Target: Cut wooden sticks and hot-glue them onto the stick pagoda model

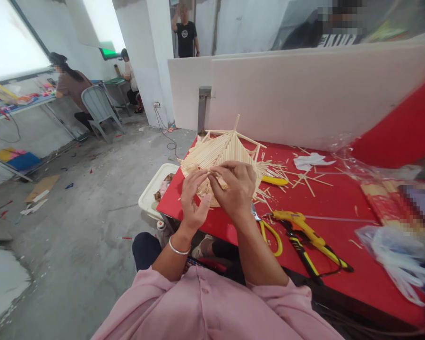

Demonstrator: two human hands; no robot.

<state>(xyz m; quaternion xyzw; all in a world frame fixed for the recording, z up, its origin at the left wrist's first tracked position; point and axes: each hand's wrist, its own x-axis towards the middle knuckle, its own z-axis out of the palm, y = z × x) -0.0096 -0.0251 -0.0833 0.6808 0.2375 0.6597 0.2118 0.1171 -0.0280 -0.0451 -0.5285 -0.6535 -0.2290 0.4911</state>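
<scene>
A roof-shaped model of thin wooden sticks (pixel 223 148) rests on the red table (pixel 340 208). My left hand (pixel 193 200), a silver bangle on its wrist, has its fingers curled and pinching at the model's near edge. My right hand (pixel 233 186) is closed over the same edge, fingertips meeting those of the left hand on the sticks. What lies between the fingertips is too small to make out beyond the sticks themselves.
Yellow-handled scissors (pixel 271 231), a yellow glue gun (pixel 304 229) with its cord, loose sticks (pixel 304 179), crumpled white paper (pixel 310 161) and plastic bags (pixel 400 255) lie on the table. A white bin (pixel 156 189) stands left of it. A white partition (pixel 304 89) stands behind. Other people sit and stand farther off.
</scene>
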